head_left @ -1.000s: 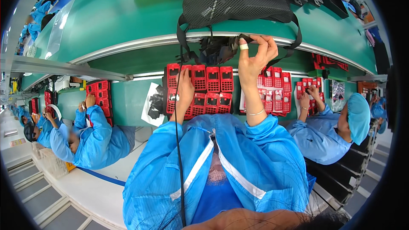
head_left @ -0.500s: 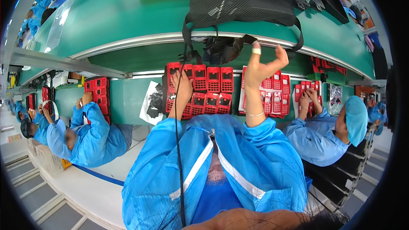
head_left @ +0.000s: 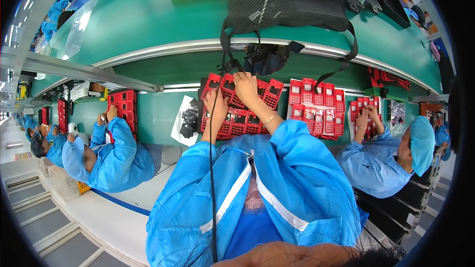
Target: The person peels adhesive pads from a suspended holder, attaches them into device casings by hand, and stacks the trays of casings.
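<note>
Red phone housings (head_left: 238, 120), each with a screen window and keypad holes, lie in two rows on a dark tray in front of me. The far row sits askew, slanting down to the right. My left hand (head_left: 216, 106) has bent fingers closed on a housing at the left end of that row. Just right of it, my right hand (head_left: 246, 89) reaches across with its fingertips closed at the far edge of another housing; what lies under them is hidden. A white sheet (head_left: 179, 131) carrying small black pieces (head_left: 190, 118) is left of the tray.
More red housings (head_left: 316, 111) lie on white backing to the right. Beyond the metal rail (head_left: 163, 49) rests a black mesh bag (head_left: 284, 5), its straps hanging near dark scraps (head_left: 267, 58). Co-workers sit left (head_left: 118, 153) and right (head_left: 383, 160). A black cable (head_left: 213, 183) hangs in front.
My right hand has come from open in the air on the right to the far housing row beside my left hand. That row has turned from straight to slanted. The view has shifted slightly.
</note>
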Action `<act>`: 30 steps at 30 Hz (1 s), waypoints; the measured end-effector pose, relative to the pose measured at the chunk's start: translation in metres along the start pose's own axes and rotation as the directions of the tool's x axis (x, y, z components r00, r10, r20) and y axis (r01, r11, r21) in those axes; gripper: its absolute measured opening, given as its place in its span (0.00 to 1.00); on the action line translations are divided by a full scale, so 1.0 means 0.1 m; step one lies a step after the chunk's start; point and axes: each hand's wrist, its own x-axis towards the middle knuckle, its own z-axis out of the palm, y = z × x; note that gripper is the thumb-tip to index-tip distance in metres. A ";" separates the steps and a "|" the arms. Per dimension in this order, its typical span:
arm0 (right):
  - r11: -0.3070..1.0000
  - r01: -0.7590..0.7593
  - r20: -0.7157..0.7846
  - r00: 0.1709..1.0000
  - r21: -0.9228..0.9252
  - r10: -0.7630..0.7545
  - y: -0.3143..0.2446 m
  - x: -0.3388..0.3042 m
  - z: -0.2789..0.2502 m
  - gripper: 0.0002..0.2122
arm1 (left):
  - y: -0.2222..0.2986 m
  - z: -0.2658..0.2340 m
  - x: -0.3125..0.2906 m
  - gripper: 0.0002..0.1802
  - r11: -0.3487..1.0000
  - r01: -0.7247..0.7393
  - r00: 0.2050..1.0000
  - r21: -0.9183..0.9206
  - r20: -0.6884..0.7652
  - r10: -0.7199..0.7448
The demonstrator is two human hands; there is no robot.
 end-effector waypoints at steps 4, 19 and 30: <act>0.982 -0.055 0.176 0.981 -0.181 0.087 0.07 0.11 0.39 0.08 | -0.14 0.12 -0.03 0.34 0.996 0.029 0.998 -0.085 0.049 -0.025; 0.735 -0.272 0.197 0.962 0.622 0.190 -0.37 -0.16 -0.45 0.26 | 0.30 -0.15 -0.26 0.15 0.068 0.387 0.920 -0.920 0.379 -0.097; 0.573 -0.380 0.171 0.907 0.726 0.384 -0.22 -0.46 -0.49 0.26 | 0.64 -0.25 -0.38 0.12 0.163 0.341 0.936 -0.926 0.319 -0.151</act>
